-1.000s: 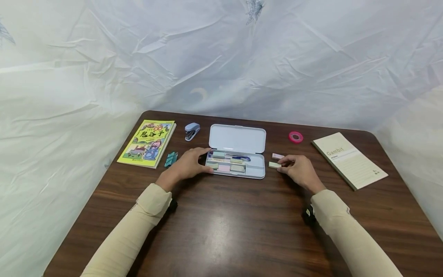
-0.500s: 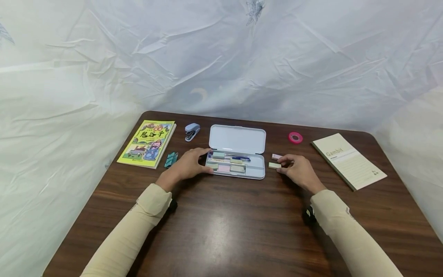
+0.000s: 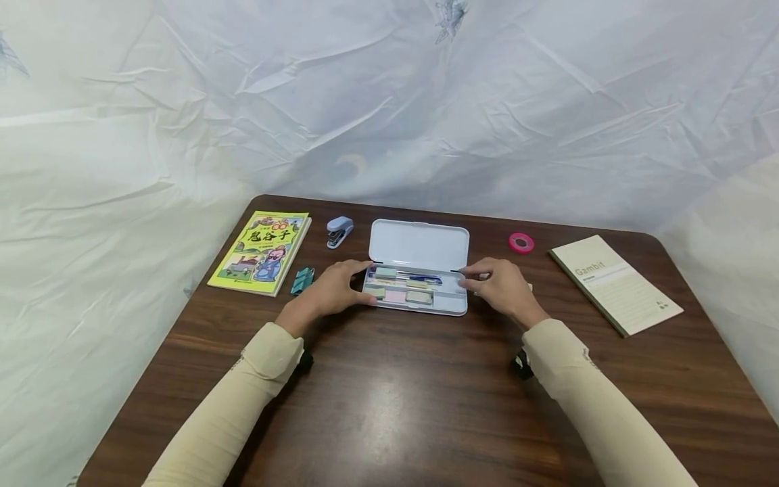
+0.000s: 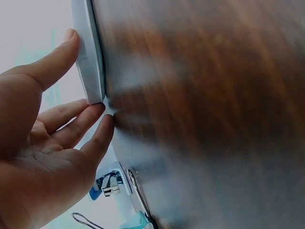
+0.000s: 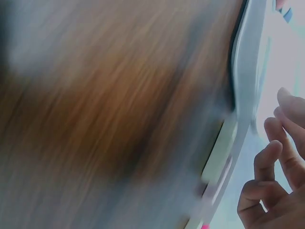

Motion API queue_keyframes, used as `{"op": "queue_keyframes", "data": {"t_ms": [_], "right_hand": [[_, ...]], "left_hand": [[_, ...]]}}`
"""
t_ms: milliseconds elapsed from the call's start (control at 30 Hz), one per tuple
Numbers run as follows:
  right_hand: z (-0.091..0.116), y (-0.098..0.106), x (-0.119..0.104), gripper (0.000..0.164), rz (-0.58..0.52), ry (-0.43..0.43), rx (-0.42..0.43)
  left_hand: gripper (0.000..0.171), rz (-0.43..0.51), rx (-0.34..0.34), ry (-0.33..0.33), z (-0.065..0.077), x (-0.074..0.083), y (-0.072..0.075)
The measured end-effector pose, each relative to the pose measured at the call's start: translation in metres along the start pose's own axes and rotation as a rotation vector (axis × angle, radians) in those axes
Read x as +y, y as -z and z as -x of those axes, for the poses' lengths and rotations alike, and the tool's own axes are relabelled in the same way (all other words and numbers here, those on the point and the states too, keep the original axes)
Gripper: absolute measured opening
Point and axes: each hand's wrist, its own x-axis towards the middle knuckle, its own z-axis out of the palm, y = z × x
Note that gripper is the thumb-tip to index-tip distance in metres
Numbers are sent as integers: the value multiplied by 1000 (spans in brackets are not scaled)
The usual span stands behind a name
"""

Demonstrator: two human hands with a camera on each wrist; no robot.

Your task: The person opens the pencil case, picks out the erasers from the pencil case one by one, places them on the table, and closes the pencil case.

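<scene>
An open white pencil case (image 3: 451, 306) lies mid-table, its lid (image 3: 420, 245) tilted back. Inside are a blue pen (image 3: 424, 278) and several small pale blocks, among them a pink one (image 3: 395, 296). My left hand (image 3: 331, 289) grips the case's left end, thumb at the front and fingers around the corner. At the right end is my right hand (image 3: 504, 287), fingers bent and fingertips near the case edge. I see nothing held there, and exact contact is unclear. Beneath it, a pale green block (image 5: 220, 150) and a pinkish block (image 5: 223, 179) lie on the table, mostly hidden in the head view.
Left of the case are a yellow book (image 3: 262, 253), a stapler (image 3: 339, 231) and teal binder clips (image 3: 302, 280). To the right lie a pink tape roll (image 3: 521, 243) and a cream notebook (image 3: 615, 284). A white sheet (image 3: 389, 122) hangs behind the dark wooden table (image 3: 389, 392).
My right hand has moved left, from the small blocks beside the case to the case's right end. The left hand stays at the left end.
</scene>
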Motion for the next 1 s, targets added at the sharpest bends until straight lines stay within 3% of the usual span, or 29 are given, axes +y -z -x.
{"op": "queue_keyframes", "data": {"t_ms": [67, 267, 433, 1000], "right_hand": [[-4, -7, -8, 30, -12, 2, -9], [-12, -24, -25, 26, -64, -7, -42], [-15, -33, -33, 25, -92, 3, -71], [-21, -45, -38, 16, 8, 16, -69]], "left_hand": [[94, 0, -1, 0, 1, 1, 0], [98, -15, -3, -7, -12, -18, -8], [95, 21, 1, -3, -3, -4, -2], [99, 4, -1, -8, -18, -23, -10]]}}
